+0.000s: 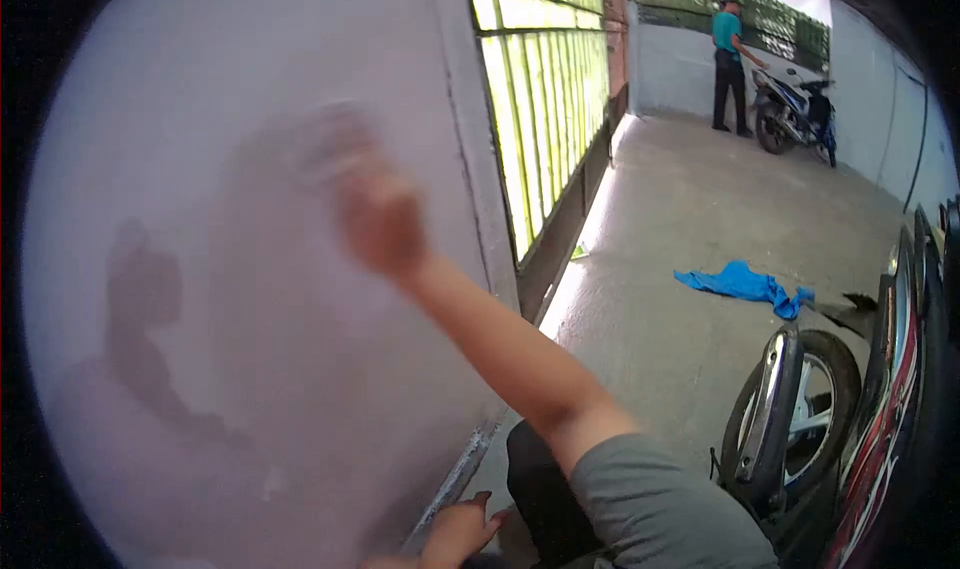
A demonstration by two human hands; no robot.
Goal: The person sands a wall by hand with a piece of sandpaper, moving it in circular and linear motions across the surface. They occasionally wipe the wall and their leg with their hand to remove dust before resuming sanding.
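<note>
My right arm reaches up and left across a pale, painted wall [290,389]. At the end of it, my right hand [385,214] is smeared by motion in front of the wall. It looks closed round a blurred, greyish thing [335,139] whose kind I cannot make out. Low in the view, my left hand [460,534] is near the foot of the wall, its fingers apart and nothing seen in them. Part of that hand is cut off by the lower edge. Shadows fall on the wall to the left.
A barred metal gate [545,119] stands beyond the wall's edge. Blue cloth [745,284] lies on the concrete floor [640,299]. Close on the right is a motorbike wheel [830,389] with red-and-black bodywork. Farther back, a person [728,59] stands beside another motorbike [795,114].
</note>
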